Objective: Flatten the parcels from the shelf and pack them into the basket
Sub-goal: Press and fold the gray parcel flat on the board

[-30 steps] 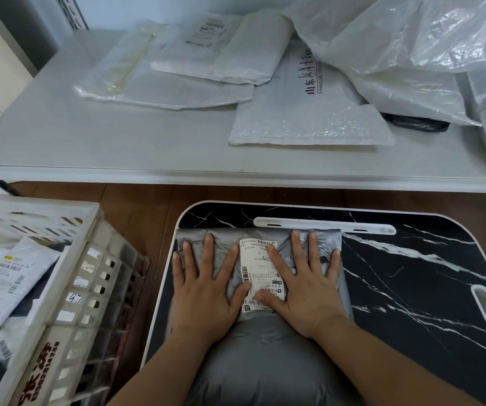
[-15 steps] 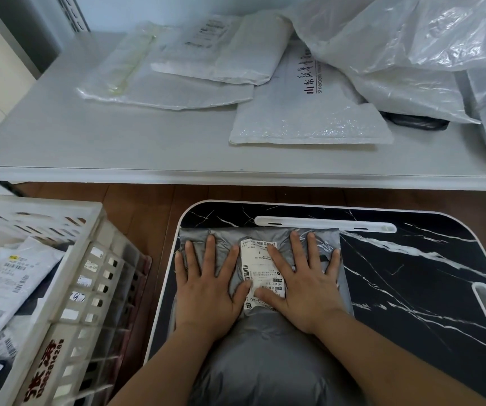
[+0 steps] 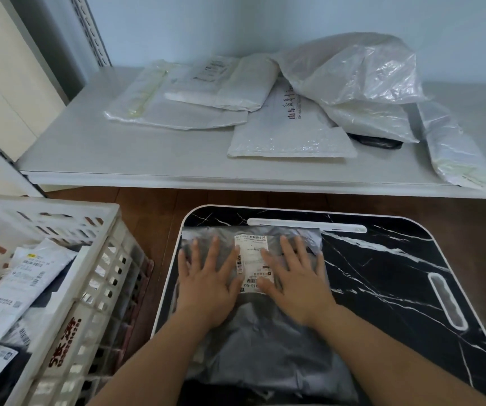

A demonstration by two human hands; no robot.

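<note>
While both hands lie flat on it, the grey plastic mailer parcel (image 3: 265, 341) rests on the black marble-patterned table with a white rim (image 3: 388, 276), towards its left side. The left hand (image 3: 206, 282) is spread, palm down, fingers fanned towards the far edge of the parcel; the right hand (image 3: 297, 282) is spread the same way just beside it, neither pinching anything. Between them sits the white printed shipping label (image 3: 252, 263) stuck to the parcel, the right thumb overlapping its near right edge. The near half of the parcel looks puffier and creased (the far half under the palms lies flatter).

To the left of the table, on the brown wooden floor (image 3: 148, 206), stands the white slotted plastic basket (image 3: 89, 288), red lettering on its near wall. Inside it lie several white and dark labelled parcels (image 3: 22, 282), stacked at a slant.

Beyond the table runs the pale grey shelf (image 3: 118, 153). On it lie white bubble mailers (image 3: 206, 95) overlapping one another, a white padded envelope with dark printed characters (image 3: 291, 136), and crumpled translucent plastic bags (image 3: 353, 71) heaped to the right, with a small dark object (image 3: 376, 140) partly tucked beneath them.
</note>
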